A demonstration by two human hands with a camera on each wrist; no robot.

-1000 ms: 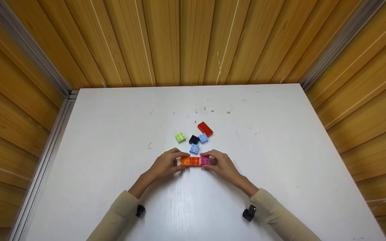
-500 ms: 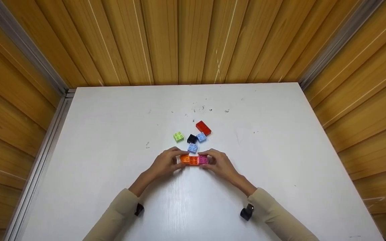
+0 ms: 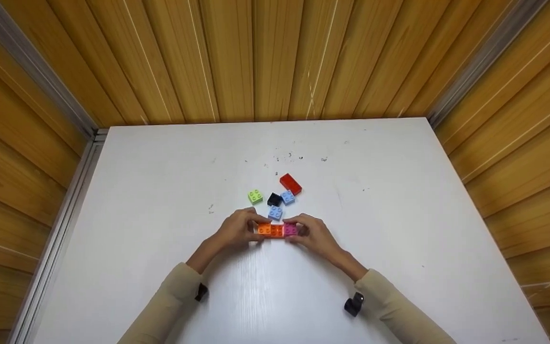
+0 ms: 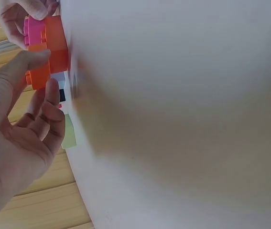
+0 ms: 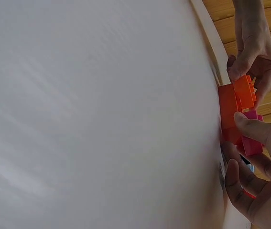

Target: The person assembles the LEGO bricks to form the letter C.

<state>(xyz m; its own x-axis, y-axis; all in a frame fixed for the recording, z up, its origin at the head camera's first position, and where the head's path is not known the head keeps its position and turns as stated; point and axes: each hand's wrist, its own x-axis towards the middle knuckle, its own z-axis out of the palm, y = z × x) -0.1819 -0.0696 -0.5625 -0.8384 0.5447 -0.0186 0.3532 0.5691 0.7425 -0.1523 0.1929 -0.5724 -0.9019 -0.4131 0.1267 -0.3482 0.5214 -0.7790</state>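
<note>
An orange brick (image 3: 264, 229) and a magenta brick (image 3: 290, 229) sit on the two ends of a longer red-orange brick (image 3: 277, 231), whose studs show between them. The left hand (image 3: 237, 228) pinches the orange brick between thumb and fingers. On the other end, the right hand (image 3: 318, 234) pinches the magenta brick. In the left wrist view the orange brick (image 4: 38, 71) overhangs the lower brick (image 4: 57, 43) at its end. The right wrist view shows the thumb against the magenta brick (image 5: 252, 138), near the lower brick (image 5: 228, 112).
Just beyond the hands lie a light blue brick (image 3: 275, 213), a black brick (image 3: 274, 199) and a second light blue brick (image 3: 288, 197). A red brick (image 3: 290, 183) lies farther back, a lime green brick (image 3: 255, 196) to the left. Slatted wooden walls (image 3: 275, 57) surround the white table (image 3: 160, 167).
Both hands keep hold of the joined bricks, with the left hand's fingers shifting slightly. The loose bricks stay in the same arrangement, while the head view has moved a little.
</note>
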